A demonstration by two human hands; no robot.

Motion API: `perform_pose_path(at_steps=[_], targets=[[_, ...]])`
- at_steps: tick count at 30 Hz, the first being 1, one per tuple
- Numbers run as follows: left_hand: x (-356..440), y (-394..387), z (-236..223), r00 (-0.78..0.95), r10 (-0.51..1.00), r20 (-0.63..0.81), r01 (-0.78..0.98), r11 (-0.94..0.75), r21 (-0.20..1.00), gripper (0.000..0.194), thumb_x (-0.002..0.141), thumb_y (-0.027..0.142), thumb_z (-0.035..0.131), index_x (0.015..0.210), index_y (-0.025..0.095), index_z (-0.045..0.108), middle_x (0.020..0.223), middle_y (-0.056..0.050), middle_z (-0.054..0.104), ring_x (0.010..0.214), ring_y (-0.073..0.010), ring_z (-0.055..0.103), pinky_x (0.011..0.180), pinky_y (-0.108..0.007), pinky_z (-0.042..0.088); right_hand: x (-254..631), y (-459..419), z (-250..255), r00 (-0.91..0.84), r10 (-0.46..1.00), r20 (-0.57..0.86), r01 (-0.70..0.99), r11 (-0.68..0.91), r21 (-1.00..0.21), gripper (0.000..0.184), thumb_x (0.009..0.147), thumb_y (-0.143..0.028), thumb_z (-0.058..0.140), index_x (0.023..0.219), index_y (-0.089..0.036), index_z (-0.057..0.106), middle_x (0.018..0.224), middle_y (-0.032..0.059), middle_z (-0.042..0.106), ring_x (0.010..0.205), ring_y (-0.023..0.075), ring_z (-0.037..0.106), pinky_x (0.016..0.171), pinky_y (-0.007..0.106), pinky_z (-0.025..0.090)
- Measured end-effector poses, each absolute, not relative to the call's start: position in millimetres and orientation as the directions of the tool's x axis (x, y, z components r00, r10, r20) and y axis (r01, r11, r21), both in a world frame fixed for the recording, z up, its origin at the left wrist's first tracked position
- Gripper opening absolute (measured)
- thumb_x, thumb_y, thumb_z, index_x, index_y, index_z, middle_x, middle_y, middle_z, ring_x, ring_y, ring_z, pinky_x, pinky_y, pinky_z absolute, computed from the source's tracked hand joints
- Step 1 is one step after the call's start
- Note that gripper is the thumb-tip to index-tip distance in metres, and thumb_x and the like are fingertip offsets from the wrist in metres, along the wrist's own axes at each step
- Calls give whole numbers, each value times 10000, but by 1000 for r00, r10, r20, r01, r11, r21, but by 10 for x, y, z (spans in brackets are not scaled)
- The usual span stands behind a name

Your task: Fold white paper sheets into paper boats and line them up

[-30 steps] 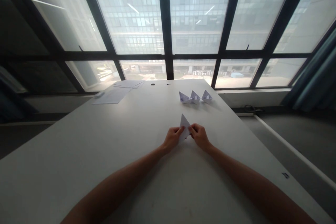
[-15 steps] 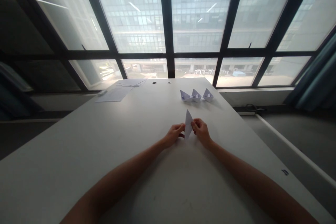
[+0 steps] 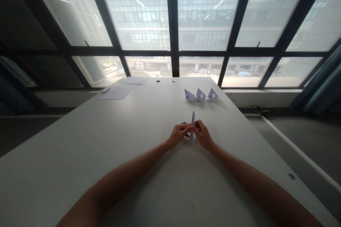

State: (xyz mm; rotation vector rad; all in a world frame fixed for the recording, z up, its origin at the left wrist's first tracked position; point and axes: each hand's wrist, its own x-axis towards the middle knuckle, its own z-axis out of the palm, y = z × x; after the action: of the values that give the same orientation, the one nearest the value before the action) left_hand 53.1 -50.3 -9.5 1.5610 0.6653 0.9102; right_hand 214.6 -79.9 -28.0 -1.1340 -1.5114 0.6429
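Note:
A folded piece of white paper (image 3: pixel 193 117) stands on edge between my hands, seen nearly edge-on as a thin strip. My left hand (image 3: pixel 179 134) pinches it from the left, thumb on the near side. From the right, my right hand (image 3: pixel 203 134) grips the same paper, its thumb close to the left one and its other fingers curled behind. Beyond my hands, three folded paper boats (image 3: pixel 190 95) sit in a row, the left two touching or nearly so and the third a little apart on the right.
The white table (image 3: pixel 128 124) stretches to the windows. Flat paper sheets (image 3: pixel 117 92) lie at its far left. Two small dark round spots (image 3: pixel 158 81) mark the far edge. A small dark mark (image 3: pixel 291 176) is near the right edge.
The folded paper has turned from showing a broad face to nearly edge-on. My hands have drawn closer together, their thumbs now almost meeting. The whole view has shifted slightly.

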Motion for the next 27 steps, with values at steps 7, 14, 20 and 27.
perform_pose_path(at_steps=[7, 14, 20, 27], targets=[[608, -512, -119, 467, 860, 207, -79, -193, 978, 512, 825, 589, 655, 850, 85, 742, 924, -97, 658, 746, -173, 662, 655, -289, 582, 2152, -776, -288, 80, 904, 420, 362, 366, -857, 339, 865, -513, 606, 773, -220, 461, 676, -39, 482, 605, 131, 461, 557, 253, 379], [634, -513, -235, 307, 934, 181, 3, -191, 982, 454, 846, 429, 682, 1196, 139, 667, 1011, -98, 701, 707, -161, 683, 593, -272, 587, 2131, -706, -296, 107, 947, 301, 365, 244, -898, 255, 847, -461, 580, 876, -219, 501, 610, -30, 580, 526, 153, 539, 501, 252, 389], [494, -455, -194, 231, 949, 213, 92, -239, 967, 394, 879, 330, 613, 1236, 170, 663, 987, -67, 696, 670, -143, 678, 582, -258, 595, 2062, -530, -141, -16, 936, 353, 512, 311, -801, 259, 813, -270, 489, 1053, -199, 554, 588, -26, 600, 494, 158, 564, 493, 240, 388], [306, -418, -172, 71, 982, 173, -7, -173, 985, 270, 839, 228, 576, 1032, 134, 739, 1085, -83, 699, 772, -166, 664, 637, -283, 599, 1892, -349, -182, -72, 893, 444, 494, 419, -762, 284, 833, -264, 429, 1019, -188, 630, 660, 28, 669, 501, 171, 616, 492, 250, 441]])
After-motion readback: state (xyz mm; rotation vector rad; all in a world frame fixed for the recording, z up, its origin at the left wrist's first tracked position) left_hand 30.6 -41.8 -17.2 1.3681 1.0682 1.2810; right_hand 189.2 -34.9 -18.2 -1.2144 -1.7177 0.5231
